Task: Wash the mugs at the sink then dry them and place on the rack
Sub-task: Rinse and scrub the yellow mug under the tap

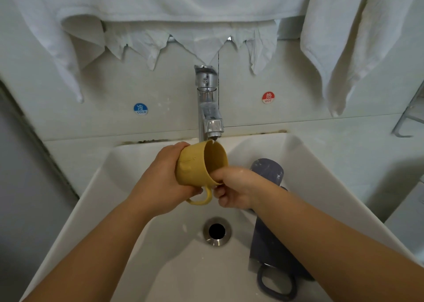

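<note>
Over the white sink (128,164), just below the chrome tap (207,109), I see the yellow mug (195,164) held tilted on its side, mouth turned up and to the right toward the spout. A thin stream of water leaves the spout and meets the mug at the upper rim.

Left hand (160,182): wrapped round the mug's base and outer wall, fingers curled over the far side, thumb near the handle. Firm grip on the mug. The handle points down, toward the drain (216,231).

Right hand (234,187): at the mug's mouth. Fingers go into the opening and are hidden inside; thumb sits outside the lower rim, beside the handle. I read this as pinching the rim of the mug, fingers in, thumb out. The skin looks wet.

Second item noted: a dark grey-blue mug (268,171) lies in the right part of the basin, partly under the right forearm. A further dark mug (273,256) lies nearer the camera on the right, its loop handle at the front edge of the basin.

Wall behind: a blue COLD sticker (140,109) left of the tap, a red HOT sticker (268,97) right of it. White towels (183,1) hang above, one long towel (344,49) at right. A metal rack (408,118) shows at the far right edge, only in part.
</note>
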